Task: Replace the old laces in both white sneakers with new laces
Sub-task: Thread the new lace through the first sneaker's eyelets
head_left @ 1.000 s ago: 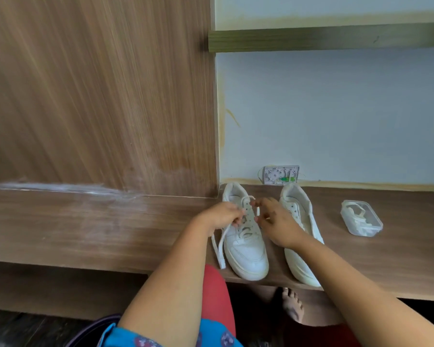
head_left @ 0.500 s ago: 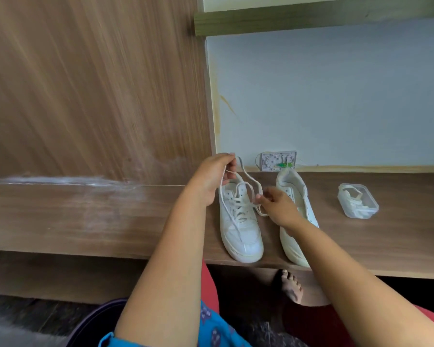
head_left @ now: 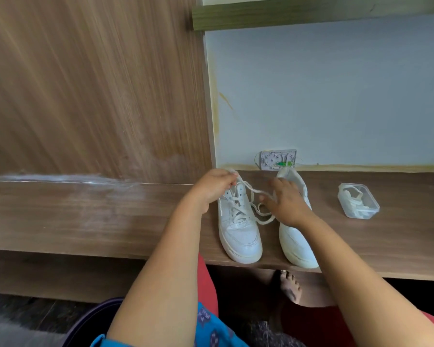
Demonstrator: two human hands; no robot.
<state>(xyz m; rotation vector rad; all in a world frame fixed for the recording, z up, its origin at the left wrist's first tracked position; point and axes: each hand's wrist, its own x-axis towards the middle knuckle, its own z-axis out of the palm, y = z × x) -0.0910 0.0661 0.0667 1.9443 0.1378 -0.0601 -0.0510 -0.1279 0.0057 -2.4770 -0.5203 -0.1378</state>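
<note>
Two white sneakers stand side by side on the wooden shelf [head_left: 85, 216], toes toward me. The left sneaker [head_left: 238, 231] carries a white lace [head_left: 257, 209] that is loosened at the top. My left hand [head_left: 213, 189] pinches one lace end and holds it above the shoe's collar. The other lace end trails in a loop across the gap toward the right sneaker [head_left: 296, 244]. My right hand [head_left: 286, 204] hovers over the right sneaker with fingers spread, close to the loose loop. I cannot tell whether it touches the lace.
A clear plastic box [head_left: 358, 204] holding white laces sits on the shelf to the right. A small white wall plate [head_left: 277, 159] is behind the shoes. A bare foot [head_left: 290, 286] shows under the shelf edge.
My right hand has let go of the lace and opened its fingers. The lace loop now lies looser between the shoes. My left hand still holds its lace end up.
</note>
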